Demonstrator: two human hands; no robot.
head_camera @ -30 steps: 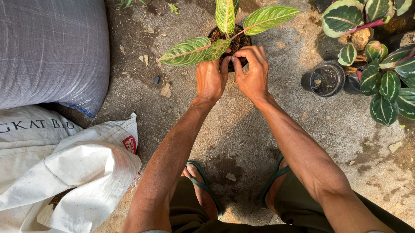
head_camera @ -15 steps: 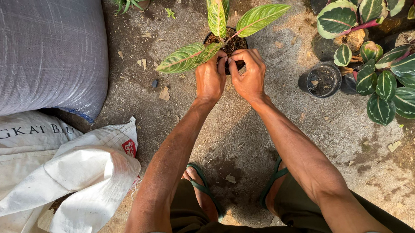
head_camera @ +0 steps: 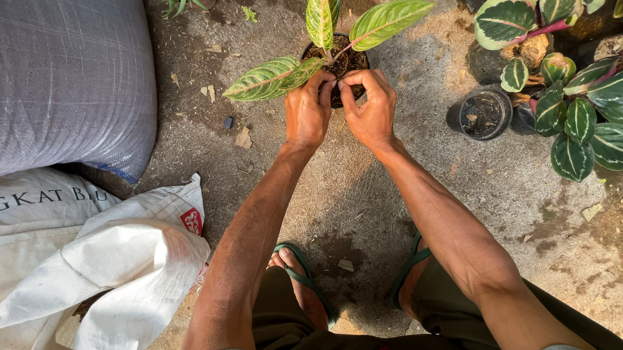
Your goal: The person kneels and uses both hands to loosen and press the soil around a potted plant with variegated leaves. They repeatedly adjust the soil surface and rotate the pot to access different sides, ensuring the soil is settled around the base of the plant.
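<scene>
left hand (head_camera: 308, 114) and right hand (head_camera: 371, 110) are resting curled, fingertips pressing soil in the small black plastic pot (head_camera: 338, 64) | striped green-leaved plant (head_camera: 325, 37) is standing upright | empty black pot (head_camera: 484, 114) is sitting nearby

Potted plant (head_camera: 332, 44) at twelve o'clock is showing green leaves striped pink; round-leaved plants (head_camera: 581, 101) at two are flashing dark green with pale bands; sack (head_camera: 46, 83) is looking grey.

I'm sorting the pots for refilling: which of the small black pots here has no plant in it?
The round black pot standing alone right of the hands, beside the round-leaved plants. It shows only dark contents, while the pot the hands touch carries striped leaves.
</scene>
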